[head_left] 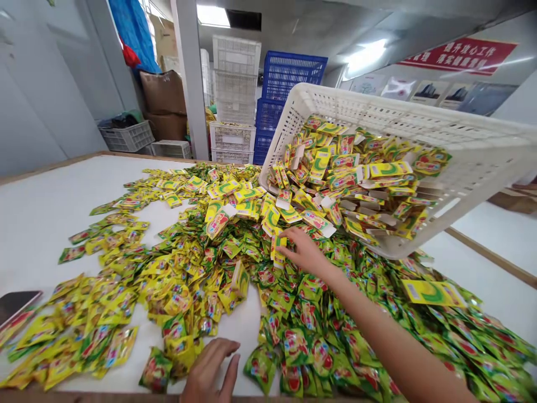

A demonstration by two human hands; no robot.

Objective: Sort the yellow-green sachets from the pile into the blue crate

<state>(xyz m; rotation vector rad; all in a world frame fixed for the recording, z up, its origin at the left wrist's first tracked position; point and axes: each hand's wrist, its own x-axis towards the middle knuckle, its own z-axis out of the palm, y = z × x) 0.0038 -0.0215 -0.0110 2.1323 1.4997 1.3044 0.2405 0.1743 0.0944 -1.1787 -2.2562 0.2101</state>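
My right hand [305,253] reaches over the heap, its thumb and fingers on the edge of a small yellow carton [277,246]. Empty-handed, my left hand [213,370] rests by the table's front edge with thumb and fingers apart. Close to it lie yellow sachets [181,350] and a green sachet [260,366] with red fruit prints. Many green sachets [308,313] spread under my right forearm. A tipped white plastic basket [377,109] spills yellow cartons, some with open flaps, onto the heap. One small carton [240,278] stands among the sachets between my hands.
A flat yellow carton [434,293] lies on the green sachets at right. A phone [17,305] sits at the left edge of the white table [37,207]. Behind the table stand stacked white crates [235,73], blue crates [289,73] and cardboard boxes [163,101].
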